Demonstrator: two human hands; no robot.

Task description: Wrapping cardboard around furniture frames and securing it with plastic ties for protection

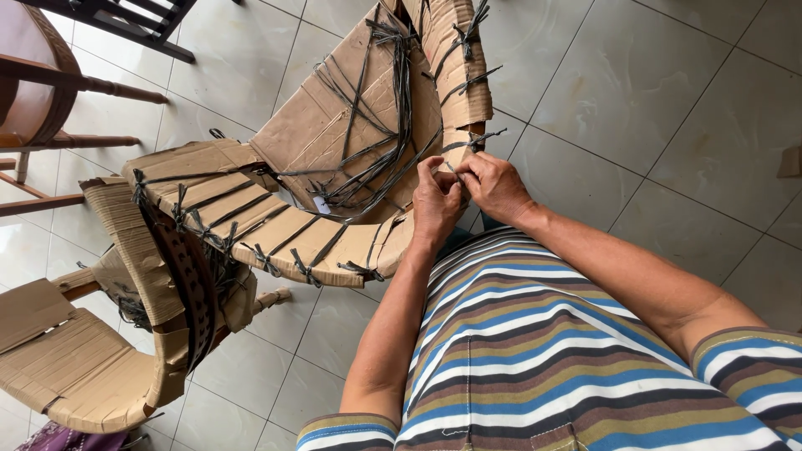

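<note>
Both hands meet at the near edge of the cardboard-wrapped curved chair frame [334,167]. The left hand [436,203] and right hand [494,187] pinch closed on a thin dark plastic strap [455,173], probably to cinch it. The frame leans close to the striped shirt [535,351], above the pale tiled floor [652,108], within easy reach.
</note>
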